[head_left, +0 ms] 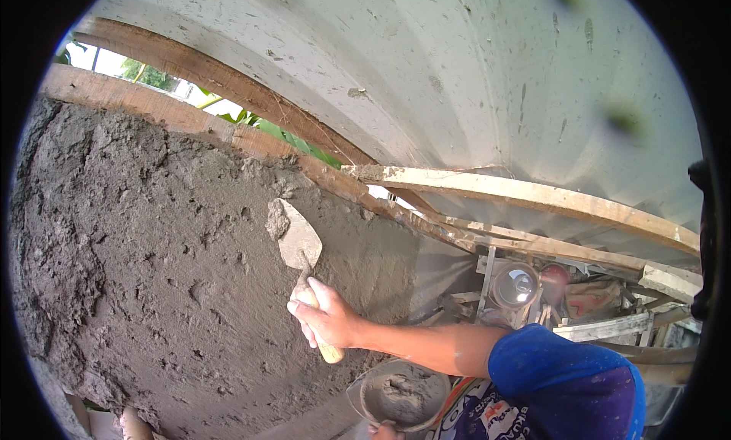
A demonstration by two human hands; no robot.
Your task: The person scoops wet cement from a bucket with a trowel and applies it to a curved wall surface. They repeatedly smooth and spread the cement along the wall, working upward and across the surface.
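My right hand (329, 318) is wrapped round the wooden handle of a pointed trowel (301, 243), its arm stretched out in a blue sleeve. A lump of wet grey mortar (277, 221) clings to the left edge of the blade, which is over the rough, mortar-covered wall (183, 257). Low in the view, my left hand (386, 432) grips the near rim of a bucket (365, 398) with grey mortar inside. Only part of that hand shows; the lower frame edge cuts off the rest.
Wooden beams (533, 199) run along the wall's top, below pale corrugated sheeting (457, 74). Green leaves show through a gap at upper left. At right lie a clear round container (515, 286), a reddish container (554, 280) and stacked timber (609, 327). A pale rounded object (135, 425) sits bottom left.
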